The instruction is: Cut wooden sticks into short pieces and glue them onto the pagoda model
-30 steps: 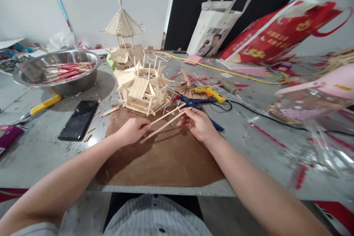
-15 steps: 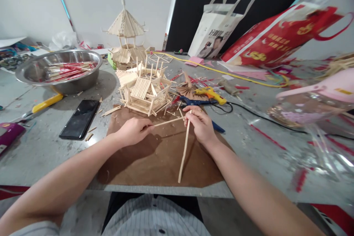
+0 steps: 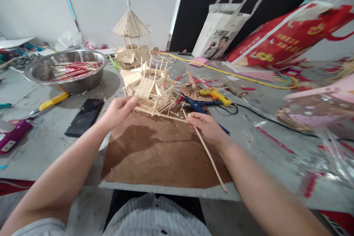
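A thin wooden stick [image 3: 173, 118] runs level in front of the low stick model [image 3: 149, 90], above the brown sheet [image 3: 163, 162]. My left hand [image 3: 121, 110] is closed at its left end, beside the model's left front. At its right end my right hand [image 3: 203, 124] pinches it, together with a second long stick [image 3: 211, 156] that slants down to the right past the sheet's front edge. Behind the low model stands a taller stick pavilion [image 3: 131, 37] with a pointed roof.
A steel bowl [image 3: 69, 70] of red-and-wood sticks stands at left, near a black phone [image 3: 84, 117] and a yellow-handled tool [image 3: 54, 101]. A yellow glue gun [image 3: 215, 95] and blue pliers [image 3: 196, 104] lie right of the model. Bags [image 3: 221, 29] lean behind.
My left hand has risen and moved left to the model's front. The second stick in my right hand has swung from pointing down-left to down-right. The view has shifted slightly.
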A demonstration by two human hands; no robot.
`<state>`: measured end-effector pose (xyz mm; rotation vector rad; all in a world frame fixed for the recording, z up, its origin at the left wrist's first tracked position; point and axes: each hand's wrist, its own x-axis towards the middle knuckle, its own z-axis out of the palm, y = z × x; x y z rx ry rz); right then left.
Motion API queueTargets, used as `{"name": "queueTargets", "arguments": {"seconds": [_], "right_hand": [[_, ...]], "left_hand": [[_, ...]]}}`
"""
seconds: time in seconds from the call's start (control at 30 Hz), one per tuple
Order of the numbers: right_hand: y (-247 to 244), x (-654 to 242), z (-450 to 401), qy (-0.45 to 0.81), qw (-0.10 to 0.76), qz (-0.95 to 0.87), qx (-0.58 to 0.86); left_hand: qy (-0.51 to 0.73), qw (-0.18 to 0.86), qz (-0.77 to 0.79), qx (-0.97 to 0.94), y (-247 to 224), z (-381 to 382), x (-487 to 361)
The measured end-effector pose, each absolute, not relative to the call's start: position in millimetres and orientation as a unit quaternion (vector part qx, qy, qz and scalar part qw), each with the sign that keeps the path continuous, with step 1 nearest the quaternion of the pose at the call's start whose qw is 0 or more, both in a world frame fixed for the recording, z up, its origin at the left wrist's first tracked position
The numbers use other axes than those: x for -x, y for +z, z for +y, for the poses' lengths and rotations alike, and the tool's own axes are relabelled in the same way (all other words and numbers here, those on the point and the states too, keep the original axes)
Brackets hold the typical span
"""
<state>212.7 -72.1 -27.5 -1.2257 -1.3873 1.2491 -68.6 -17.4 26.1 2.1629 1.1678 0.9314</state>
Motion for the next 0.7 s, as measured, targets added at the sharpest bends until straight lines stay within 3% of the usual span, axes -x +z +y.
{"name": "queueTargets", "arguments": {"seconds": [0.1,0.2,0.3,0.37,0.7], "right_hand": [[-25,-217,-66,0.517,0.576,-0.448,0.447],[-27,-220,-59,0.464,0.662,-0.365,0.462],[-34,-221,-53,0.445,0.666,-0.328,0.501],[-39,-221,-51,0.462,0.650,-0.325,0.509],[-44,-223,-48,0.547,0.591,-0.269,0.529]], "left_hand": [[0.383,0.144,0.519,-0.750,27,1,88],[0.213,-0.005,0.611,-0.763,21,17,102],[0.013,-0.012,0.628,-0.778,14,25,108],[-0.049,-0.003,0.630,-0.775,10,26,108],[-0.072,0.005,0.638,-0.767,5,29,106]]}}
